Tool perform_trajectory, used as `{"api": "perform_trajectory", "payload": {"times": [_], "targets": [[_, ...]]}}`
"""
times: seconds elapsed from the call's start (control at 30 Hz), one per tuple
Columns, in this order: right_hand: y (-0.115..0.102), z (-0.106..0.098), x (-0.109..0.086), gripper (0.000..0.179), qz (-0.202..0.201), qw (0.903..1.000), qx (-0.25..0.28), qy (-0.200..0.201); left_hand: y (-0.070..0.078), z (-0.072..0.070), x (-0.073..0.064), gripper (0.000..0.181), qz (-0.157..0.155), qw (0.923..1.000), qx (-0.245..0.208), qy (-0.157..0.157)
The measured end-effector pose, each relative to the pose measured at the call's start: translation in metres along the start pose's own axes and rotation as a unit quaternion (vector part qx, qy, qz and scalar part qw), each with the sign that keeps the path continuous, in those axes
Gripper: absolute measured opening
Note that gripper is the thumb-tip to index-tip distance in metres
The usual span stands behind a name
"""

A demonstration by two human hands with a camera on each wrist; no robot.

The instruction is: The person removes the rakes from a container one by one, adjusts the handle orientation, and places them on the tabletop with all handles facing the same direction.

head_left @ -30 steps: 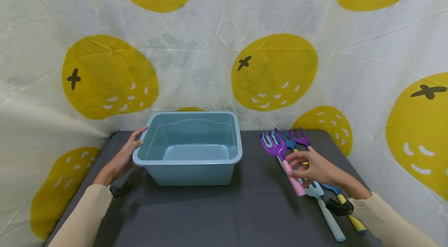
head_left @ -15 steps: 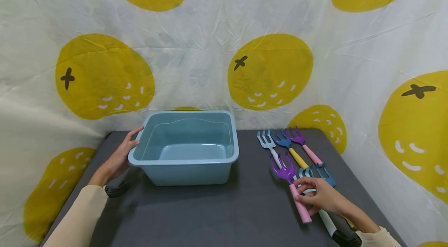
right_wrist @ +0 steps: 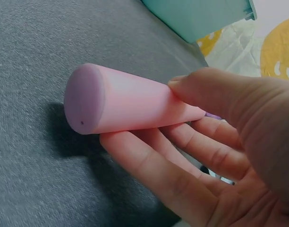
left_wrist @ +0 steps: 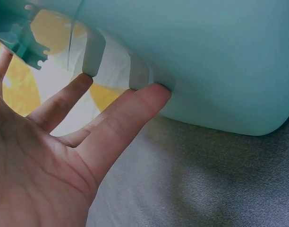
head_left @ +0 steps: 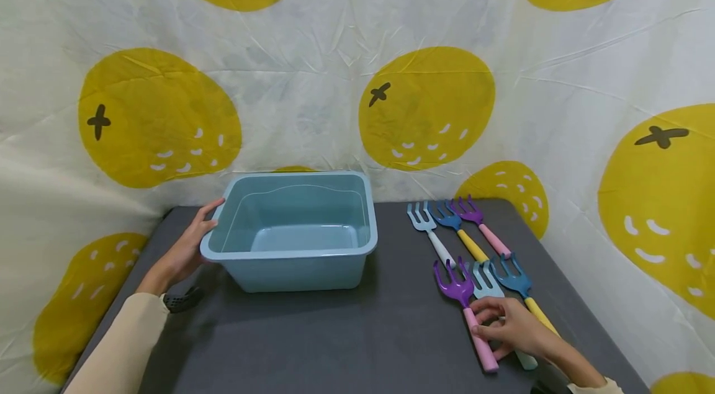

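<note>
My right hand (head_left: pixel 516 327) pinches the pink handle of a purple garden hand fork (head_left: pixel 479 339) between thumb and fingers. In the right wrist view the handle (right_wrist: pixel 130 101) casts a shadow on the grey cloth; its butt end sits just above it. A pale blue fork (head_left: pixel 485 279) lies partly hidden behind that hand, with a blue fork with a yellow handle (head_left: pixel 516 280) to its right. My left hand (head_left: pixel 181 257) rests against the left side of a light blue plastic tub (head_left: pixel 296 271). In the left wrist view, straight fingers (left_wrist: pixel 121 120) touch the wall below the rim.
Farther back lie a pale blue fork with a white handle (head_left: pixel 422 220), a blue one with a yellow handle (head_left: pixel 472 246) and a purple one with a pink handle (head_left: pixel 494 239). The dark grey tabletop (head_left: pixel 335 344) meets a lemon-print cloth wall (head_left: pixel 313 115) behind.
My right hand has brought the purple fork down and toward me, beside the nearer pale blue fork. The left hand stays at the tub. The head view has shifted slightly.
</note>
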State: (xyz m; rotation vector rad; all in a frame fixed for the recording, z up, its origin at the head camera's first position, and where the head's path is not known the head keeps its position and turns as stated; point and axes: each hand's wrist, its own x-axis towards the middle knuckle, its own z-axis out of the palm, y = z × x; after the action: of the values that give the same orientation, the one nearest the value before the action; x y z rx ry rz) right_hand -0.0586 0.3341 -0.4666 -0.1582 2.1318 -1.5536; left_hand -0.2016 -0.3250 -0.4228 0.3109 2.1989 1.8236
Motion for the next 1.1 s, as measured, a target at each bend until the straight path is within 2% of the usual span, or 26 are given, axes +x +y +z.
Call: {"api": "perform_trajectory", "payload": {"times": [0.3,0.53,0.83,0.97,1.1], "targets": [[0.0,0.008,0.001,0.048,0.019,0.9994,-0.028,0.01,-0.003,0.0,-0.006,0.059,-0.002,0.9999,-0.011,0.0],[-0.005,0.008,0.003,0.05,0.017,0.9976,-0.063,0.024,-0.003,-0.001,-0.007,0.059,0.001,0.9999,-0.012,0.002],[-0.007,0.008,0.004,0.05,0.026,0.9971,-0.068,0.02,-0.001,-0.001,-0.009,0.06,-0.012,0.9999,-0.007,0.004],[-0.017,0.002,0.003,0.049,0.021,0.9965,-0.08,0.012,0.004,-0.002,-0.01,0.062,-0.02,0.9997,0.013,0.005],[-0.036,-0.006,0.006,0.053,0.01,0.9944,-0.105,0.006,0.014,-0.004,-0.012,0.064,-0.025,0.9991,0.03,0.018]]}}
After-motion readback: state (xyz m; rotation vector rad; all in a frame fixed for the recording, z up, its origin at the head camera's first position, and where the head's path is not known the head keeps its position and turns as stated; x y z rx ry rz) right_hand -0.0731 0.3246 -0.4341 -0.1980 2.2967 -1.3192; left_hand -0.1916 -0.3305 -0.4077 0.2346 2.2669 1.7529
